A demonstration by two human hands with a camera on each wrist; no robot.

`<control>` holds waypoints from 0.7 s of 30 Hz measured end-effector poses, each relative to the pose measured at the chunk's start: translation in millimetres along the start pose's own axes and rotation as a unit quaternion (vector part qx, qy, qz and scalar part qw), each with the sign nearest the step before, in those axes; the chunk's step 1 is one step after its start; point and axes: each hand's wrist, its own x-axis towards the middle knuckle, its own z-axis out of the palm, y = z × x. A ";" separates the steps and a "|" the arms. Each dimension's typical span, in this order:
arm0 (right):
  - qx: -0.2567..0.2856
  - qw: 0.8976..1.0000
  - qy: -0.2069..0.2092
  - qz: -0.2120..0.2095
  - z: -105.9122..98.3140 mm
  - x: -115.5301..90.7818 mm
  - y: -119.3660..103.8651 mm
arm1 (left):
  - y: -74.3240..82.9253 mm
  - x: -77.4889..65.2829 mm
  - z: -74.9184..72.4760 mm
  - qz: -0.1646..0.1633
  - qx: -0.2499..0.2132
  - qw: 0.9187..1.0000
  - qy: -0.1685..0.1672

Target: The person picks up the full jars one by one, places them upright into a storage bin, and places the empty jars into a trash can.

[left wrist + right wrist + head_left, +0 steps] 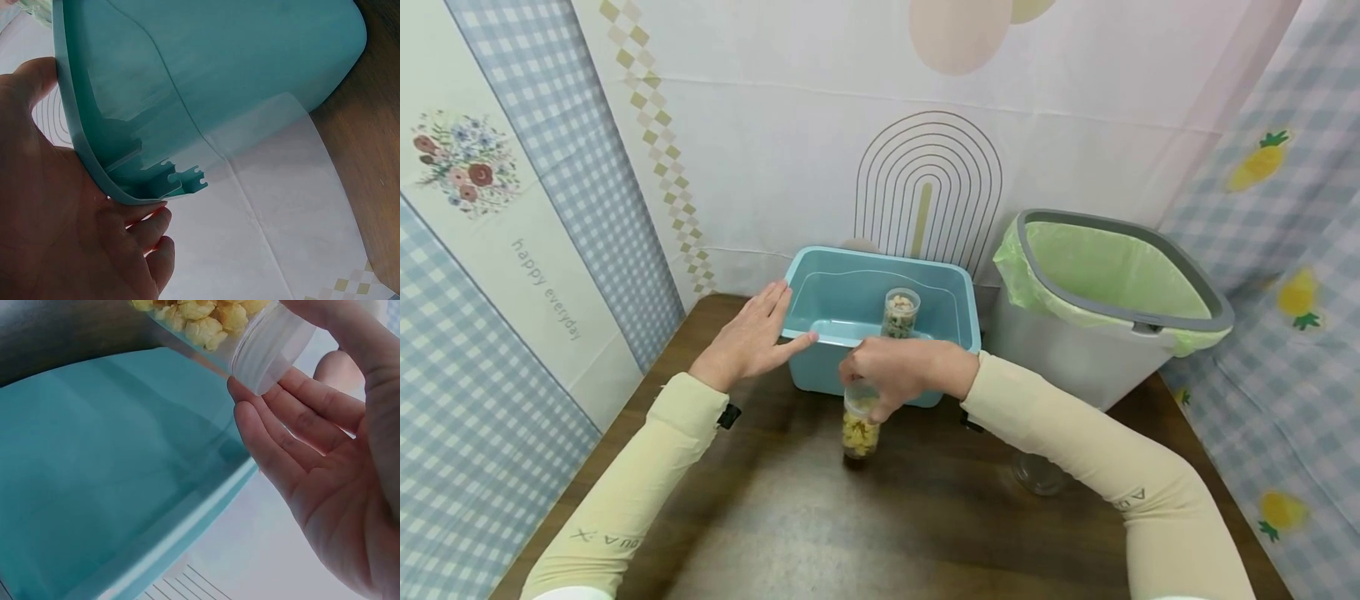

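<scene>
My right hand (901, 371) holds a clear plastic jar of popcorn (860, 435) by its lid (265, 353), thumb on one side and fingers on the other. The jar is upright just in front of a blue plastic bin (816, 372); whether its base touches the table cannot be told. My left hand (756, 332) rests on the bin's left front corner, fingers extended, thumb along the front rim (72, 115). Inside the bin stands another clear jar (901, 310) with pale and greenish contents, its lower part hidden behind my right hand and the bin's front wall.
A grey-rimmed trash can (1052, 350) with a green liner stands right of the bin. Partly under my right forearm lies a clear round container (1039, 473) on the brown wooden table (820, 533). Printed curtains (775, 150) hang behind and at both sides.
</scene>
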 end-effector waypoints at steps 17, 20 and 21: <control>0.036 0.998 0.015 0.042 -31.7 -36.6 9.8 | 0.6 -0.3 -0.5 0.003 0.001 1.000 0.005; 0.040 0.997 0.014 0.058 -41.9 -44.5 11.3 | 0.4 -0.3 -0.7 0.001 0.000 1.000 0.004; 0.043 0.997 0.014 0.062 -45.3 -47.0 11.8 | 0.5 -0.2 -0.6 0.001 -0.001 1.000 0.004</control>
